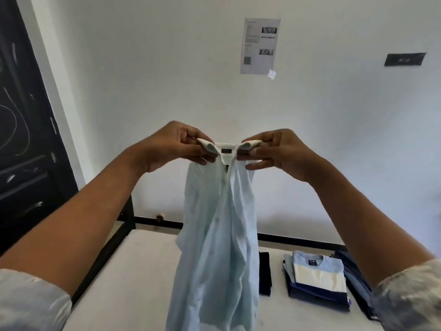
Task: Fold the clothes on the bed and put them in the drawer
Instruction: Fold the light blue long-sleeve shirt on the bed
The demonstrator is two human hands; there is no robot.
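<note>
A pale blue button-up shirt (219, 235) hangs in the air in front of me, above the bed (133, 271). My left hand (174, 146) pinches the left collar tip. My right hand (276, 154) pinches the right collar tip. Both hands are raised at about the same height, close together, with the collar label visible between them. The shirt's body falls loosely down below the frame's lower edge. No drawer is in view.
On the bed's right side lies a stack of folded clothes (317, 278) with a blue and cream t-shirt on top, a dark folded garment (265, 273) beside it, and folded jeans (355, 278) further right. A dark door (21, 139) stands at left. A paper sheet (260, 44) hangs on the wall.
</note>
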